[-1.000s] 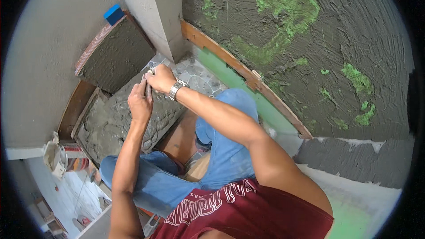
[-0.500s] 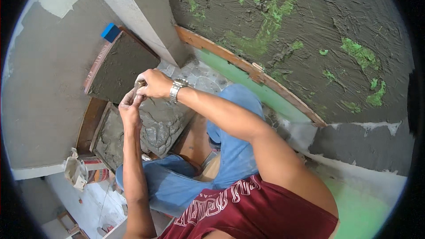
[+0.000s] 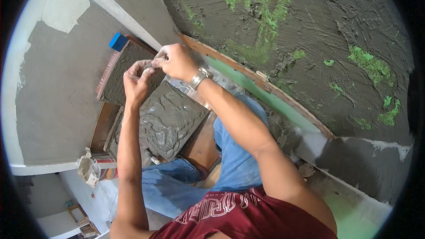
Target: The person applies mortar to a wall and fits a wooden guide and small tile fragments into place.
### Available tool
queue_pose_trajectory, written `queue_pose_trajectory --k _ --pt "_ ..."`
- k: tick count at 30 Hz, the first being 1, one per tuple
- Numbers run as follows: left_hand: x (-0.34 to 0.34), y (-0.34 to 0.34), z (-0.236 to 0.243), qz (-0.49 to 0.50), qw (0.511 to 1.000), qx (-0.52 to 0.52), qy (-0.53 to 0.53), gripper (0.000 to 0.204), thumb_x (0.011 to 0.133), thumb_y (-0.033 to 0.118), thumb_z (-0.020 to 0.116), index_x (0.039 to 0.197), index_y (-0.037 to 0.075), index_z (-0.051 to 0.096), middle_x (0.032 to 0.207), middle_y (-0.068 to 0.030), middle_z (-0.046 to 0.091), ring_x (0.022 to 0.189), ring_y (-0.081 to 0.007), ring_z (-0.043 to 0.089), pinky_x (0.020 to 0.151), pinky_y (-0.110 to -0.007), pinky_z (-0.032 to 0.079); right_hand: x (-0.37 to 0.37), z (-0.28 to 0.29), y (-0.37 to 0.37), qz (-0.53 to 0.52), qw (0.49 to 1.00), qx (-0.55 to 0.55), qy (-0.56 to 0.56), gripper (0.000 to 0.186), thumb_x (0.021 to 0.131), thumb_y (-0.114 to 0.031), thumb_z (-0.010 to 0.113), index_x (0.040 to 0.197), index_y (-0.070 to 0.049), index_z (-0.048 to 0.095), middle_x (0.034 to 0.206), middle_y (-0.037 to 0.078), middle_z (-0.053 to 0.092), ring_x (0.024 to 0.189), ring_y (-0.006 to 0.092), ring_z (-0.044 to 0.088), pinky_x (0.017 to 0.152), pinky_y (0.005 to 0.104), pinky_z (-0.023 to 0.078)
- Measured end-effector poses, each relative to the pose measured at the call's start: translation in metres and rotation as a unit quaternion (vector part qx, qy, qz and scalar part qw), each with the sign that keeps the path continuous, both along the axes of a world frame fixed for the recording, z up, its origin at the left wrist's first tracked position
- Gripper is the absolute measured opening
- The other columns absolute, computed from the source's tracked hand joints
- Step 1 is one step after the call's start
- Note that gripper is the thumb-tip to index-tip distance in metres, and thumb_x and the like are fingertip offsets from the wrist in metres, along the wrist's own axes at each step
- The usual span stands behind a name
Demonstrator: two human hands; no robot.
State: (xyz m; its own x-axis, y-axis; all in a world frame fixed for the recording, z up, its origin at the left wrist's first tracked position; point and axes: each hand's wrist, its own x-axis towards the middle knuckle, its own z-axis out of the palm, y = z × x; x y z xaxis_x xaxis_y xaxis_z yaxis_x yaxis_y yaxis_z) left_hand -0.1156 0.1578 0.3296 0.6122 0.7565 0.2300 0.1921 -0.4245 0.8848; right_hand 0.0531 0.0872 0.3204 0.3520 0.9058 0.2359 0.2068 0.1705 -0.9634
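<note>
My left hand (image 3: 136, 82) and my right hand (image 3: 178, 64) meet with bent, pinched fingers around a small thing I cannot make out; grey residue coats the fingertips. They are held in front of a mortar-coated board (image 3: 118, 82) that leans at the left wall with a blue block (image 3: 118, 42) on its top edge. Below them lies a tray of wet grey mortar (image 3: 164, 121), its surface lumpy. A small metallic tool (image 3: 154, 157) lies at the tray's near edge, partly hidden.
A mortar-smeared wall with green patches (image 3: 336, 31) rises at the right above a wooden strip (image 3: 301, 108). A torn bag (image 3: 86, 170) stands at the lower left. My crossed legs (image 3: 234, 159) sit beside the tray, near a brown board (image 3: 199, 139).
Compared with half a second ago, my joined hands are higher, more in front of the leaning board, uncovering more of the mortar tray. The view has also shifted.
</note>
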Motion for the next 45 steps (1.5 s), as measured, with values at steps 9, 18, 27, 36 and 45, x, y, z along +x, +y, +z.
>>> queue_pose_trajectory --k 9,18,27,36,45 --pt "0.095 0.059 -0.021 -0.031 0.991 0.072 0.106 0.023 0.087 0.008 0.063 0.108 -0.001 0.066 0.1 -0.0118 0.069 0.093 -0.0209 0.064 0.084 -0.032 0.049 0.023 -0.043 0.02 -0.183 0.937 -0.126 0.268 0.029 0.084 -0.023 0.07 0.08 0.005 0.065 0.059 0.011 0.062 0.034 0.0175 0.053 0.032 0.031 0.041" --pt "0.179 0.073 -0.088 -0.142 0.93 0.329 0.087 0.013 0.078 -0.001 0.064 0.091 -0.001 0.062 0.085 -0.0197 0.057 0.083 -0.0415 0.057 0.072 -0.043 0.047 -0.044 -0.097 0.009 0.135 0.897 -0.216 -0.361 0.024 0.078 -0.011 0.06 0.098 -0.003 0.07 0.103 0.023 0.068 0.094 0.037 0.068 0.08 0.0456 0.056" --pt "0.177 0.084 -0.11 -0.123 0.946 0.282 0.099 0.024 0.077 -0.003 0.063 0.1 0.003 0.065 0.093 -0.0169 0.063 0.089 -0.0364 0.062 0.077 -0.038 0.05 -0.058 -0.093 0.008 0.184 0.865 -0.239 -0.4 0.028 0.079 -0.012 0.06 0.105 -0.008 0.07 0.106 0.017 0.069 0.097 0.0336 0.068 0.079 0.0446 0.056" --pt "0.181 0.097 -0.136 -0.104 0.951 0.276 0.098 0.023 0.079 0.0 0.064 0.102 0.003 0.066 0.093 -0.0151 0.061 0.088 -0.0338 0.061 0.077 -0.038 0.05 -0.054 -0.084 0.0 0.225 0.869 -0.244 -0.366 0.033 0.081 -0.011 0.056 0.111 -0.007 0.068 0.11 0.019 0.068 0.101 0.0344 0.066 0.084 0.0453 0.054" --pt "0.184 0.096 -0.15 -0.047 0.916 0.367 0.155 0.024 0.078 0.006 0.068 0.101 0.008 0.071 0.093 -0.0092 0.056 0.093 -0.0307 0.056 0.082 -0.039 0.049 -0.048 -0.09 0.0 0.22 0.865 -0.276 -0.356 0.033 0.083 -0.013 0.056 0.112 -0.005 0.068 0.115 0.018 0.066 0.107 0.0314 0.065 0.089 0.0409 0.053"
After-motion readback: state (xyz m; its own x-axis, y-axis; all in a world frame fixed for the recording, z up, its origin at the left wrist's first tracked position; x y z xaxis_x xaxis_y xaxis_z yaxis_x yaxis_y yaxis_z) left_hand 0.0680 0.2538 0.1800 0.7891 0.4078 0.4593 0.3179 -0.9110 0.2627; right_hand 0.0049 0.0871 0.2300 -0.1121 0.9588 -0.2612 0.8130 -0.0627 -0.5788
